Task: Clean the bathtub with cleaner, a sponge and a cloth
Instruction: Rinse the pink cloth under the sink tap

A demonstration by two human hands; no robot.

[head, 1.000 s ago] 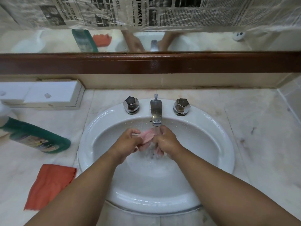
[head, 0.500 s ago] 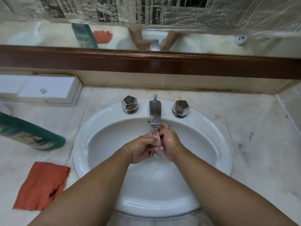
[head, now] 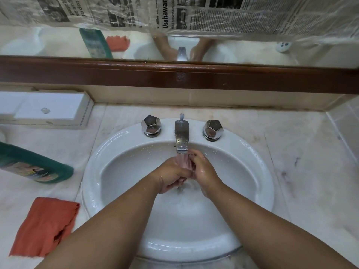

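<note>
Both hands are in the white sink (head: 252, 191) under the chrome faucet (head: 182, 137), where water runs. My left hand (head: 171, 176) and my right hand (head: 204, 171) squeeze a pink sponge (head: 183, 161) between them; only its top shows. A green cleaner bottle (head: 33, 164) lies on its side on the counter to the left. An orange cloth (head: 44, 226) lies crumpled at the front left of the counter.
Two chrome knobs (head: 151, 125) (head: 212, 130) flank the faucet. A white box (head: 50, 108) sits at the back left. A brown wooden mirror frame (head: 174, 76) runs across behind, with newspaper taped over the mirror (head: 174, 14). The marble counter (head: 310, 162) extends right.
The hands have closed together round the pink sponge, pressing it narrower under the stream; a second ago it was spread wider between them. The view has shifted slightly.
</note>
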